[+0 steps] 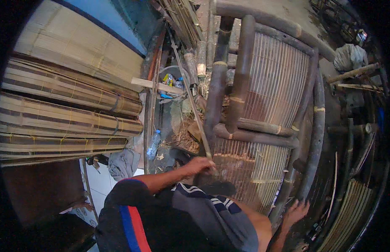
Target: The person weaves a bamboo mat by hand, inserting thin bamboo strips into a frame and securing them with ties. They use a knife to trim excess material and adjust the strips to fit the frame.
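Right now my left hand has its grip closed around the near end of a long thin stick, which slants away from me, its far end leaning to the left. My right hand is open, the fingers spread apart, close by the near right side of a dark bamboo frame; whether it touches the frame I cannot tell. That frame stands ahead and to the right of my stick, its thick poles set around rows of pale slats.

My grey shorts show below, between my two arms. To the left of the stick a clear plastic bottle lies on the ground, and dry shavings are scattered between it and the frame. Farther off, a flat piece of wood lies near a yellow packet. Along the left are rolled blinds, with a grey cloth just nearer to me. A bundle of sticks leans at the far side.
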Action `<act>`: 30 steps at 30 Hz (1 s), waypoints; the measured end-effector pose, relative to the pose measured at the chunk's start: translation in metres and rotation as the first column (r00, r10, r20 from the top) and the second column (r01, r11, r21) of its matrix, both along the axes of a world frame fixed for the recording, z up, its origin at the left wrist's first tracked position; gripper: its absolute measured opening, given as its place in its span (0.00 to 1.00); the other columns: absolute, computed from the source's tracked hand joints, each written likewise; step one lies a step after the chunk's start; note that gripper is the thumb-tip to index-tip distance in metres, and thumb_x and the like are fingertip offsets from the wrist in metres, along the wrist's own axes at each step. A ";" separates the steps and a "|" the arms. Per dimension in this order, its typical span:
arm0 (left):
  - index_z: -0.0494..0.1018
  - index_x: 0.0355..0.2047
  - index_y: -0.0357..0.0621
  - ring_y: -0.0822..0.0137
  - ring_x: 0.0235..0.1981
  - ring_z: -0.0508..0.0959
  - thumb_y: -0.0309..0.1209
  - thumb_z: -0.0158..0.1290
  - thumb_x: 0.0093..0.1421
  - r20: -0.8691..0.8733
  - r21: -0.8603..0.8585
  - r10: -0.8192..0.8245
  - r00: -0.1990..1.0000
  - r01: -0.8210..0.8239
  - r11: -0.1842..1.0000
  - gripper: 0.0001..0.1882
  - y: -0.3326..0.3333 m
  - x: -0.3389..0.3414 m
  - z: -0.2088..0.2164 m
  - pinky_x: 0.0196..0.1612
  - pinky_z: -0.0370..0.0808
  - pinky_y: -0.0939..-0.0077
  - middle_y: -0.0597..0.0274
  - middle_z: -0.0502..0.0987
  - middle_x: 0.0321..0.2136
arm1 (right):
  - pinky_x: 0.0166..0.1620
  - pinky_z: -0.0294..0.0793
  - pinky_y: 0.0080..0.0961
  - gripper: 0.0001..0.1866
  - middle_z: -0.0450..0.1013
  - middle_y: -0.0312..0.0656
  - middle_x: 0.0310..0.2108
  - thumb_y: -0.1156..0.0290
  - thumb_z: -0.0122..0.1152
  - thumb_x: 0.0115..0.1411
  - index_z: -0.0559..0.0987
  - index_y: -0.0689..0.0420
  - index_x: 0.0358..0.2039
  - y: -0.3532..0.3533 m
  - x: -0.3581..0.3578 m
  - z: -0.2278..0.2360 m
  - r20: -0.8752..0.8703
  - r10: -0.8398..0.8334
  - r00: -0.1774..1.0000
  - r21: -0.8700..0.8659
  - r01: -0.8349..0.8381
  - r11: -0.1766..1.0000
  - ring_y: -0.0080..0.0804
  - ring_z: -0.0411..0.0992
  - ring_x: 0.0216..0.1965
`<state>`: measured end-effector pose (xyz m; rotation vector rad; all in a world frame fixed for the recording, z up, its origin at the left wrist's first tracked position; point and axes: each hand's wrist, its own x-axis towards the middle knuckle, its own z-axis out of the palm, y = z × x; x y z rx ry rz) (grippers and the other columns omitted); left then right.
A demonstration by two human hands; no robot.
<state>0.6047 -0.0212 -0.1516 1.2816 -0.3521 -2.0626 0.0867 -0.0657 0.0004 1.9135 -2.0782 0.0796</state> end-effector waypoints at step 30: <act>0.75 0.38 0.40 0.47 0.36 0.76 0.41 0.58 0.59 0.791 0.465 -0.233 -0.566 0.803 -0.372 0.16 -0.145 -0.012 0.074 0.45 0.69 0.52 0.47 0.76 0.34 | 0.33 0.71 0.44 0.25 0.75 0.47 0.25 0.40 0.55 0.61 0.81 0.51 0.35 0.265 -0.021 0.017 0.401 -0.350 0.847 0.619 0.031 0.785 0.50 0.75 0.32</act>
